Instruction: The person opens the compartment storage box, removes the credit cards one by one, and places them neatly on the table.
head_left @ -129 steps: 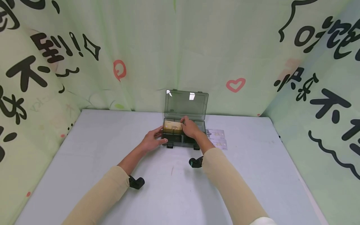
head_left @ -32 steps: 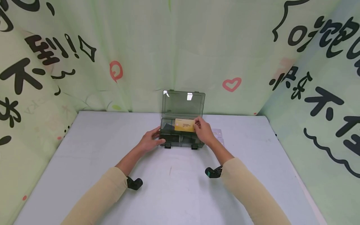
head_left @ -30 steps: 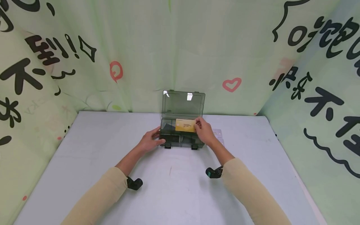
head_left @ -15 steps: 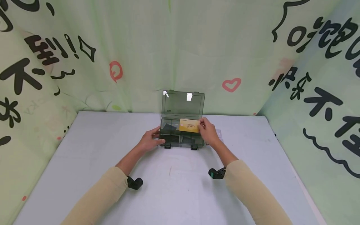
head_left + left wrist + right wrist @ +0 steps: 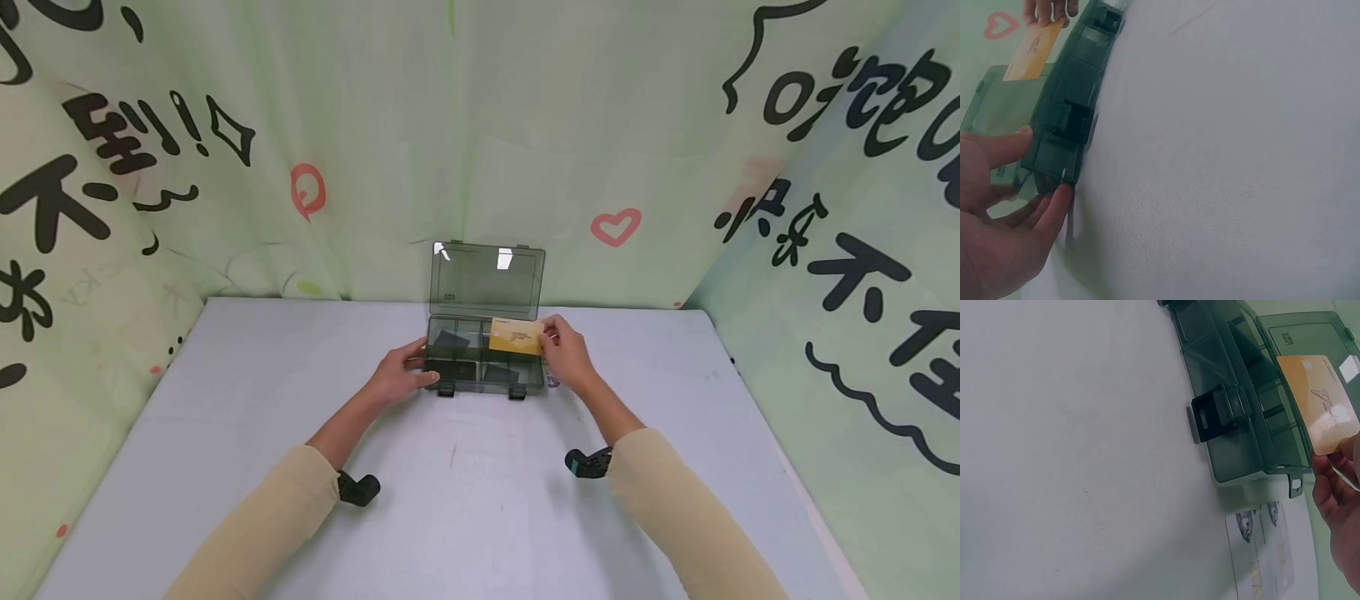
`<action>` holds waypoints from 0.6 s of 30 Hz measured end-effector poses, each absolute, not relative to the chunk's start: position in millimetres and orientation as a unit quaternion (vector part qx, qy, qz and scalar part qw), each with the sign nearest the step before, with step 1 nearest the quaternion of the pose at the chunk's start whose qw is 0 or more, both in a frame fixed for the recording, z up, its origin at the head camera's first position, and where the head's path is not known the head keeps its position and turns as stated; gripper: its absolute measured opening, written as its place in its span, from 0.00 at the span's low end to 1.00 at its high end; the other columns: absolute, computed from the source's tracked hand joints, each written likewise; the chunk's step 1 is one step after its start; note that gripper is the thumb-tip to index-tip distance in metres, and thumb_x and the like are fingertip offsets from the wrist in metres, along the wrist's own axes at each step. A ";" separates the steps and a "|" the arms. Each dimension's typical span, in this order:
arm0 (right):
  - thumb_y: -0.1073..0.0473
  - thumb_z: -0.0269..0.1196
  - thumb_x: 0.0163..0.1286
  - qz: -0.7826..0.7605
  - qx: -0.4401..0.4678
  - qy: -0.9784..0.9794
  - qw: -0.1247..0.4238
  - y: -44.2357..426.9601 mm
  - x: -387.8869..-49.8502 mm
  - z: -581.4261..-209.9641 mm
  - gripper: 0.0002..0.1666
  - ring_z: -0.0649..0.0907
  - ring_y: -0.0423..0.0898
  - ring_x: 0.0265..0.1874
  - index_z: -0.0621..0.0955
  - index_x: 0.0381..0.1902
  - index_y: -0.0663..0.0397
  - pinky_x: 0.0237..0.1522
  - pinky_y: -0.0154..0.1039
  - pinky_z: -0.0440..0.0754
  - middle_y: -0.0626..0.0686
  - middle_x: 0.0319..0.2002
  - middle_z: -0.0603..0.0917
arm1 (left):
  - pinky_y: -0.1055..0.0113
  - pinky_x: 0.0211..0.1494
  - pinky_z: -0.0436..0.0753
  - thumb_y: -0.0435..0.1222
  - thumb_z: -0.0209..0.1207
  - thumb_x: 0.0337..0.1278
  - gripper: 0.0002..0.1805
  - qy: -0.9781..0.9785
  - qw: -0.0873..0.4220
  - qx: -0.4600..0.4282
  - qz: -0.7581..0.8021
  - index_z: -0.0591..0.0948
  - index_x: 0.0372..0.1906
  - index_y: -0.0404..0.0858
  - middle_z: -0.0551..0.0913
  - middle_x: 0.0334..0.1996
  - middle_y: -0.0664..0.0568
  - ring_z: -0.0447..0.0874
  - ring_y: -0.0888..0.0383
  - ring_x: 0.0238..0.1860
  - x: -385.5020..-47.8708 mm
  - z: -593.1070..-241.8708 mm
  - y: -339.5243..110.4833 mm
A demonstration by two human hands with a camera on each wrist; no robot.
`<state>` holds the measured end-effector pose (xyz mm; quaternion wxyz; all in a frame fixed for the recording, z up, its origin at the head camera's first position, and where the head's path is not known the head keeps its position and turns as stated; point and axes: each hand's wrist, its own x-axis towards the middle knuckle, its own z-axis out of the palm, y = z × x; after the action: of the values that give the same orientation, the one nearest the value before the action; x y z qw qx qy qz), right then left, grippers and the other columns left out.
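Observation:
A dark translucent compartment box [image 5: 459, 387] stands at the table's far edge, its lid [image 5: 487, 279] raised. My left hand [image 5: 399, 377] grips the box's left end, thumb at the front; the left wrist view shows this hand [image 5: 1007, 219] with fingertips on the box corner. Between thumb and fingers, my right hand [image 5: 567, 354] pinches a yellow-orange card [image 5: 514, 336] by its right end, above the box's right part. The right wrist view shows the card [image 5: 1319, 403] over the box. A dark flat piece [image 5: 452, 339] lies in a left rear compartment.
Pale printed cards [image 5: 1260, 556] lie on the table [image 5: 450, 517] beside the box's right end, mostly hidden by my right hand in the head view. A light green curtain [image 5: 375, 167] with dark lettering hangs behind the table and at both sides.
The yellow-orange card came out of the box's left rear area in my right hand and has moved right, now covering the right part. My left hand has stayed on the box.

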<state>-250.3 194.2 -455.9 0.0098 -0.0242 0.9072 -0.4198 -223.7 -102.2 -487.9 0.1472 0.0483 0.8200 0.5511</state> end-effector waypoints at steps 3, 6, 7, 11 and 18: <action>0.63 0.46 0.77 -0.419 -0.020 0.908 0.014 196.7 -250.2 -455.4 0.12 0.79 0.52 0.42 0.70 0.53 0.62 0.43 0.39 0.82 0.61 0.46 0.77 | 0.48 0.68 0.72 0.35 0.63 0.60 0.42 0.820 0.149 0.046 0.551 0.56 0.76 0.41 0.66 0.70 0.39 0.66 0.42 0.70 -224.0 -488.3 -102.7; 0.63 0.46 0.77 -0.419 -0.018 0.908 0.014 200.5 -250.5 -456.5 0.12 0.79 0.52 0.44 0.70 0.53 0.63 0.44 0.38 0.81 0.61 0.47 0.77 | 0.49 0.68 0.72 0.35 0.63 0.60 0.42 0.819 0.151 0.045 0.551 0.56 0.76 0.42 0.66 0.70 0.39 0.65 0.43 0.70 -224.3 -489.4 -102.7; 0.63 0.46 0.77 -0.419 -0.018 0.908 0.015 202.0 -250.5 -456.7 0.12 0.79 0.52 0.44 0.70 0.53 0.63 0.44 0.38 0.81 0.61 0.47 0.77 | 0.49 0.68 0.72 0.35 0.63 0.60 0.42 0.818 0.152 0.043 0.553 0.56 0.76 0.42 0.66 0.70 0.40 0.65 0.43 0.71 -224.4 -489.6 -102.8; 0.63 0.47 0.77 -0.420 -0.022 0.907 0.007 208.7 -250.0 -457.8 0.10 0.79 0.53 0.42 0.70 0.51 0.63 0.42 0.38 0.80 0.62 0.45 0.76 | 0.49 0.68 0.72 0.36 0.63 0.60 0.42 0.816 0.152 0.045 0.556 0.57 0.76 0.43 0.66 0.70 0.40 0.65 0.43 0.71 -223.5 -489.9 -103.2; 0.64 0.48 0.76 -0.416 -0.019 0.909 -0.007 219.5 -246.5 -456.0 0.09 0.79 0.52 0.40 0.70 0.49 0.63 0.41 0.39 0.81 0.61 0.43 0.76 | 0.50 0.66 0.74 0.38 0.64 0.60 0.42 0.825 0.146 0.045 0.545 0.56 0.76 0.44 0.67 0.69 0.40 0.67 0.43 0.70 -221.5 -487.2 -102.5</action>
<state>-246.5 219.5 -456.0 -0.0071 -0.0191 0.9090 -0.4163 -221.5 -102.5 -487.2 0.1461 0.0454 0.8245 0.5448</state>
